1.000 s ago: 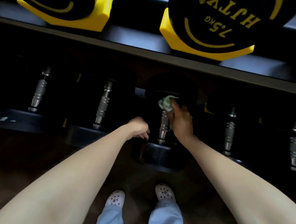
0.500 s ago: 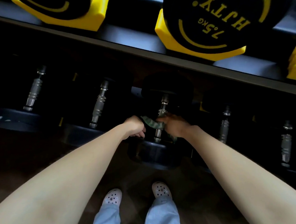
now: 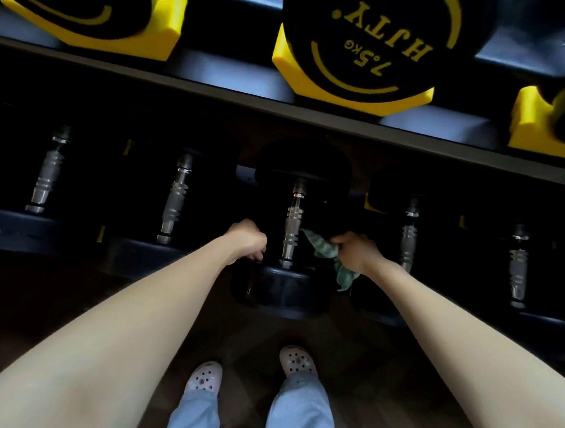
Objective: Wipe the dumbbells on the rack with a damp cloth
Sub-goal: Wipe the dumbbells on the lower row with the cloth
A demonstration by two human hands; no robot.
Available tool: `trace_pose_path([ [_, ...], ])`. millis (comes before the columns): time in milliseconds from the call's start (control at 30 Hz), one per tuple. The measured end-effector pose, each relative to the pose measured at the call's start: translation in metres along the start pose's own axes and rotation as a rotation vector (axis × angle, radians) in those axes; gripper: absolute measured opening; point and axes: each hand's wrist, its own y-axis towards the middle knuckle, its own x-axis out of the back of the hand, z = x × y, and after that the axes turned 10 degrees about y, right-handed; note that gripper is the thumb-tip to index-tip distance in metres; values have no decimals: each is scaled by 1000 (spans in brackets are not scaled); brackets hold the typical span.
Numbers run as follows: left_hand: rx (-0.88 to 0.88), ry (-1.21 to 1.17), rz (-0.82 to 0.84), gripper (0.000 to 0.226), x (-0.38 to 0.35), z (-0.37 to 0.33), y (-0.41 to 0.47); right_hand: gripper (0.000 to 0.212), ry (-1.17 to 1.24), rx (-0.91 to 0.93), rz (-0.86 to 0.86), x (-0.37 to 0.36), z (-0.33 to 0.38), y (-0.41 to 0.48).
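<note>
right grip (image 3: 354,250) bunches cloth (image 3: 323,248) at 3 o'clock of dumbbell handle (image 3: 292,226) | left grip (image 3: 248,239) curled, hold unclear | risk: nudged dumbbell (image 3: 280,291) rolls, trapping left grip

We count five dumbbells (image 3: 291,220) in the lower row, though the dark there may hide more. Above them are three black heads (image 3: 378,30) in three yellow cradles (image 3: 360,103). We see one green cloth (image 3: 323,249), two white clogs (image 3: 204,378), and two hands: left hand (image 3: 247,238), right hand (image 3: 353,249).
</note>
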Motion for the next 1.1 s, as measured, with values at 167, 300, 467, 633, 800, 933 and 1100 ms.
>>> trace_pose_path([
  [167, 6, 23, 16, 27, -1, 2, 9, 54, 102, -192, -60, -11, 15, 25],
  [300, 4, 32, 24, 29, 0, 3, 13, 57, 347, -76, -112, -10, 34, 36],
  [467, 11, 4, -17, 23, -3, 5, 13, 58, 136, 11, 33, -1, 47, 30],
  [633, 17, -50, -39, 28, -2, 5, 8, 53, -95, 59, 217, -6, 47, 8],
  [800, 17, -123, -41, 28, -1, 6, -1, 54, -258, 141, 291, -1, 61, -3],
  [933, 18, -142, -98, 26, 0, 10, -6, 53, 32, 193, 359, 13, 82, -21],
  [1100, 28, -210, -160, 29, 12, 22, -13, 49, 1291, 78, 184, 25, 70, -34],
])
